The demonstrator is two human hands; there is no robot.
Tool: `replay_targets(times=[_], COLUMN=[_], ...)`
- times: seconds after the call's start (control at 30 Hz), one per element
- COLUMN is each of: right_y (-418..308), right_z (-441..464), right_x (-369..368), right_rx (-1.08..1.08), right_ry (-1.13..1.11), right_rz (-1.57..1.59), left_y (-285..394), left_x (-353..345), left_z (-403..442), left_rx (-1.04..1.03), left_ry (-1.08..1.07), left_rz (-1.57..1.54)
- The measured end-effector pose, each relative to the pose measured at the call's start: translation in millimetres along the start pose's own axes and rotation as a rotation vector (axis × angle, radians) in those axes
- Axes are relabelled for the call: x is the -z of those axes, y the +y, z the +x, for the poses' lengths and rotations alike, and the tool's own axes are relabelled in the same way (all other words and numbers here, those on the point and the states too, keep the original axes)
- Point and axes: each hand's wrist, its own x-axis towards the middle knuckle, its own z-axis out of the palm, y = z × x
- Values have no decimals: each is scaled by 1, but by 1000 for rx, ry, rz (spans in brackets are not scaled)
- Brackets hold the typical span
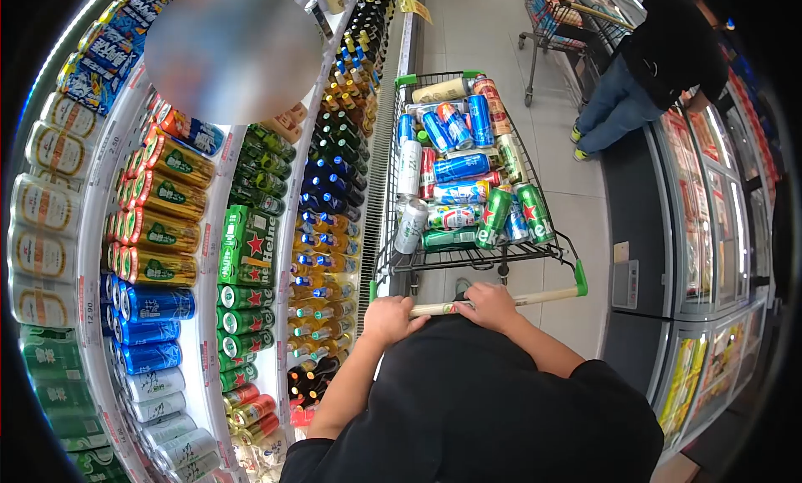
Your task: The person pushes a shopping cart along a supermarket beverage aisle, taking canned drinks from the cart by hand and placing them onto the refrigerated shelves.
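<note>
My left hand (389,318) is closed on the pale handle (545,297) of a shopping cart, left of its middle. Around the same bar, a little further right, my right hand (491,306) is closed too. The wire cart (558,247) has green corner pieces and stands right in front of me. Inside it lie many drink cans, among them a green Heineken can (531,205), a blue can (462,166) and a white can (409,167). Some cans are upright or tilted, others lie on their sides, and the lower ones are partly hidden.
Shelves to my left hold gold cans (163,224), blue cans (156,302), green Heineken packs (249,242) and rows of bottles (330,232). A person (643,73) in dark clothes stands ahead right beside another cart (558,19). Glass-door freezers (697,224) line the right side. Tiled floor (576,207) runs between.
</note>
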Motion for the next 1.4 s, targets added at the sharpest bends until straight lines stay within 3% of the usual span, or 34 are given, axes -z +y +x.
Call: replay_targets(times=[0.2, 0.27, 0.6, 0.7, 0.8, 0.83, 0.9, 1.03, 1.13, 1.3, 1.4], right_y=[11, 16, 31, 38, 75, 98, 145, 167, 171, 161, 156], right_z=[10, 11, 19, 25, 59, 73, 104, 163, 182, 186, 177], right_x=[3, 1, 11, 28, 45, 50, 51, 50, 36, 35, 35], right_rx=[6, -7, 23, 49, -248, -311, -468, -764, -859, -916, -770], right_ry=[5, 2, 6, 235, 465, 456, 393, 111, 31, 54, 174], right_rz=[23, 47, 202, 311, 366, 220, 43, -72, -96, -77, -83], left_y=[0, 3, -1, -4, 5, 9, 16, 47, 64, 74, 76], left_x=[-2, 3, 1, -2, 3, 1, 0, 4, -1, -17, -19], left_z=[15, 20, 34, 37, 43, 49, 66, 117, 152, 168, 169], left_rx=[-37, 35, 46, 98, 268, 307, 310, 198, 47, 25, 88], left_ry=[146, -21, 67, 53, 90, 159, 253, 405, 424, 313, 270], left_rz=[-43, 12, -25, -37, -212, -281, -351, -439, -457, -473, -526])
